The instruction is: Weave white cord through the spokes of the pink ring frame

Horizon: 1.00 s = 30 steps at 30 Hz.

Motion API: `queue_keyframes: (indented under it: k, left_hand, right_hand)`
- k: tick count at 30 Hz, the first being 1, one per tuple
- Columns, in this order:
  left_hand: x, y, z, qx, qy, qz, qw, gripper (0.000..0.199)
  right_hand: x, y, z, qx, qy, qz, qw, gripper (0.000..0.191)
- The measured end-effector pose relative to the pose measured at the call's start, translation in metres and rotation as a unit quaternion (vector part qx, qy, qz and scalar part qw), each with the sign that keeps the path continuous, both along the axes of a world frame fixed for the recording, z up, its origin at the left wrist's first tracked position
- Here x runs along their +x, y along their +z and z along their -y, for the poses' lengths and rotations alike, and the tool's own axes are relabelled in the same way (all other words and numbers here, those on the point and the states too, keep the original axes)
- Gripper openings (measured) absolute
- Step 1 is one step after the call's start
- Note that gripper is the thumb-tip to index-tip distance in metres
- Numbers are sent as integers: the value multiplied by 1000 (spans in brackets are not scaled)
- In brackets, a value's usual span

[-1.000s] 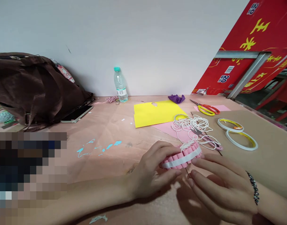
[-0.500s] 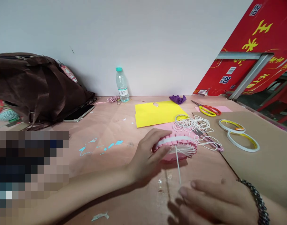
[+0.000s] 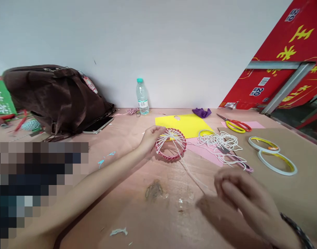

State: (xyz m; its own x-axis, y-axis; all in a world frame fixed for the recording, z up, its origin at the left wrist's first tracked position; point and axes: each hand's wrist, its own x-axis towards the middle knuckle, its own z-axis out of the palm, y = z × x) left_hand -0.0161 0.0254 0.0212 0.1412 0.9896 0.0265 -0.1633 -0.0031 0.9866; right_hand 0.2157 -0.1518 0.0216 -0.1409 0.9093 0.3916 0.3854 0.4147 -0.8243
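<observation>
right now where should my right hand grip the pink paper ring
Probably the right rim of the pink pleated paper ring, coming from the right side, nearest your right hand. Your left hand holds the left edge and white strings cross the middle, so that rim is free.

We lose the right hand [image 3: 238, 204] to motion blur — its fingers smear together — and its bracelet [image 3: 294, 230] runs off the bottom edge. A pixelated patch [image 3: 31, 183] masks the near left of the tabletop [image 3: 117, 221], the red carton [image 3: 282, 69] is cut off at top right, and the tiny object [image 3: 138, 113] by the water bottle [image 3: 142, 97] is too small for us to make out.
</observation>
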Motion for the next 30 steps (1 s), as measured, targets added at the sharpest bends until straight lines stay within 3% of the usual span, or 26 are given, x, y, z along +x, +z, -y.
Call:
queue_keyframes:
  k: [5,10,12,14,17,20,23,26,30]
  left_hand:
    - [13,6,20,-13,-113,-81,990,23]
    - [24,18,43,23,-177,-121,976,28]
    - [25,18,47,51,-169,-121,977,37]
    - [24,14,48,69,-144,-91,983,40]
    - [20,5,49,3,-133,-11,991,38]
    - [19,-2,53,-111,-199,1,974,41]
    - [25,-5,59,-130,-251,17,959,45]
    - [32,-7,59,-85,-217,65,970,43]
    - [30,-16,39,6,-50,92,994,38]
  right_hand:
    - [-1,-9,-38,-114,-86,-97,985,21]
    - [-13,-8,-34,-240,13,-106,965,27]
    - [-15,-5,-31,-269,53,-130,953,23]
    - [-14,-1,-31,-285,49,-161,944,24]
    - [-8,2,-37,-303,-3,-234,924,30]
    - [0,1,-43,-288,-80,-304,904,35]
    - [5,-4,-47,-263,-100,-295,913,38]
    - [7,-8,-48,-221,-103,-226,943,40]
    - [17,-5,-51,-118,-194,-190,955,38]
